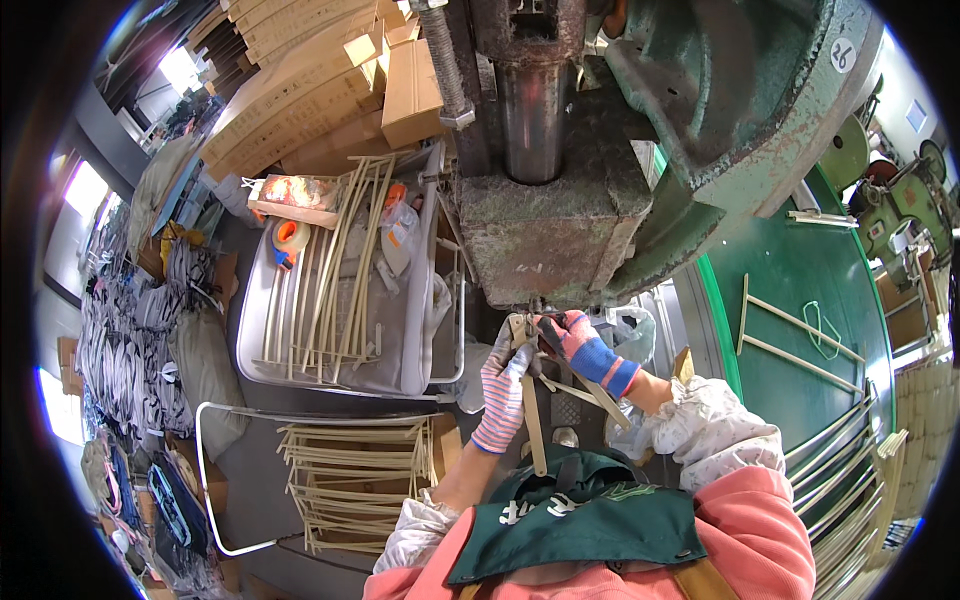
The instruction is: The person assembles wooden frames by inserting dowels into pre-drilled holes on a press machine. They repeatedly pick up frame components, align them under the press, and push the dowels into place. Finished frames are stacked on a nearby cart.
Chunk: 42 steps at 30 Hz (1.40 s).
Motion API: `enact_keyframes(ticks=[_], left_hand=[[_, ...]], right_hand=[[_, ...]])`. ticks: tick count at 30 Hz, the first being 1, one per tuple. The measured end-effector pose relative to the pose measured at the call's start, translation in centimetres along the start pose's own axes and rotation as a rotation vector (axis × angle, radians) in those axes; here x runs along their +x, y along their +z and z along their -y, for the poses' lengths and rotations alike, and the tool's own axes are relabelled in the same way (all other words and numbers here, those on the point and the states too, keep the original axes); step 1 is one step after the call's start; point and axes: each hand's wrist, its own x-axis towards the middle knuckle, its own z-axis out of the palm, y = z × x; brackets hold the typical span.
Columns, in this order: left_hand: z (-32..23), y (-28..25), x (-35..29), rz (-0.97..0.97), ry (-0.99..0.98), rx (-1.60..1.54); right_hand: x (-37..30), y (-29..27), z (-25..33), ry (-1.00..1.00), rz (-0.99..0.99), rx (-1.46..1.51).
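To my left, grey-white tray, long pale strips lying lengthwise inside, to my right, green tabletop, slender pale frame and thin green loop upon it.

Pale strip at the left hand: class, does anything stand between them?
Nothing visible does: the left hand holds the pale strip near its upper end. The right hand is beside it, not between them.
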Motion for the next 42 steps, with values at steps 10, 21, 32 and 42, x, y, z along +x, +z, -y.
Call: enact_keyframes(ticks=[10,21,32,42], left_hand=[[-1.3,-1.5,2.0,0.177,-0.055,-0.022],[-2.9,-1.1,2.1,0.199,-0.08,0.106],[-4.3,-1.1,2.7,0.268,-0.062,0.189],[-3.2,-1.4,1.2,0.31,-0.01,0.368]], right_hand=[[0.7,-2.4,3.4,0.161,0.057,0.647],[-0.3,-4.1,4.4,0.026,0.128,0.592],[0.4,-2.9,2.6,0.025,0.14,0.768],[-1.5,-4.7,4.2,-0.114,-0.273,-0.215]])
